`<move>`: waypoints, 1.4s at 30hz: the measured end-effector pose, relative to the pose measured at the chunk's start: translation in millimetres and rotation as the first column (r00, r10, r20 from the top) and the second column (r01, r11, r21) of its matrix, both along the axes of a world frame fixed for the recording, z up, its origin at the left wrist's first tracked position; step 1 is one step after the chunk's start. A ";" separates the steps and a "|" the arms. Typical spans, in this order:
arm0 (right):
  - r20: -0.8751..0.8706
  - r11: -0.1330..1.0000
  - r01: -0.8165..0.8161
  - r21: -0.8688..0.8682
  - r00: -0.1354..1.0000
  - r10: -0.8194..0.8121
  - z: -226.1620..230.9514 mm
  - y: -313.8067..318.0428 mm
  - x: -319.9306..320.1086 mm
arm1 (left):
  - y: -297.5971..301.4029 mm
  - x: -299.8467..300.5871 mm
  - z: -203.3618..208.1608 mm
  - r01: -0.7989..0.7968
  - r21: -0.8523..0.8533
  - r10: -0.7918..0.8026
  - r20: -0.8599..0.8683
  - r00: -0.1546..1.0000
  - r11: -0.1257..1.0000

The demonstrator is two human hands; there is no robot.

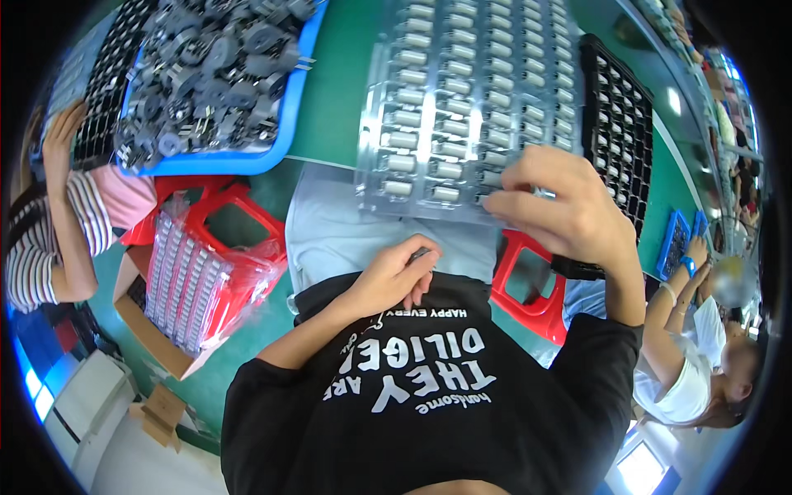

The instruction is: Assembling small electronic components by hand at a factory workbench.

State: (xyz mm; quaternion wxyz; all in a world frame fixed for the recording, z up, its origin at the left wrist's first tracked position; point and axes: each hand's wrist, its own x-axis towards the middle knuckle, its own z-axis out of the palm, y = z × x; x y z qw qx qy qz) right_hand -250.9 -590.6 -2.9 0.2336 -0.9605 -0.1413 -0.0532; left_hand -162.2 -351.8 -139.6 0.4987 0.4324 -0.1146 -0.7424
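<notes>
Right hand (569, 202) (half-curled) at clear tray (371, 157)

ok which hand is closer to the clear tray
Right. The right hand is at the near right corner of the clear tray, overlapping it in view; the left hand is below the tray in the picture, by the black shirt.

Green table (328, 99), red stools (532, 317) at its near edge, green floor (213, 388) beneath, pale cabinet (93, 398) at lower left, bright panel (642, 469) at lower right.
</notes>
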 end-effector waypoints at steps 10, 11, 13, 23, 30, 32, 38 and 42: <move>-0.025 0.979 0.031 -0.203 0.999 -0.037 3.3 20.2 2.7 | 9.0 17.5 43.1 -0.050 -0.275 -0.028 -0.274 0.961 0.960; -0.007 0.974 0.011 -0.227 1.000 -0.013 4.2 20.9 2.9 | 10.3 20.8 46.7 -0.098 -0.318 -0.020 -0.347 0.938 0.943; 0.009 0.967 -0.007 -0.253 1.000 0.009 4.5 22.3 1.1 | 8.7 25.5 54.7 -0.163 -0.406 0.005 -0.363 0.932 0.899; 0.046 0.923 0.200 0.329 0.973 -0.227 15.8 37.6 -5.5 | -9.3 34.9 50.1 -0.416 -0.586 0.352 -0.227 0.908 0.696; -0.073 0.717 0.195 0.670 0.978 -0.197 10.8 41.1 -6.5 | -15.5 24.1 59.1 -0.540 -0.540 0.458 -0.292 0.839 0.645; -0.018 0.835 0.136 0.533 0.989 -0.150 16.0 42.6 -8.6 | -18.6 30.7 53.0 -0.487 -0.697 0.411 -0.293 0.863 0.527; 0.200 0.917 0.135 0.376 0.954 -0.222 12.1 58.1 -4.4 | -17.4 35.6 73.6 -0.546 -0.576 0.448 -0.319 0.835 0.608; 0.465 0.972 0.123 0.200 0.861 -0.205 5.4 58.4 -1.0 | -22.1 42.8 60.4 -0.358 -0.809 0.410 -0.160 0.898 0.467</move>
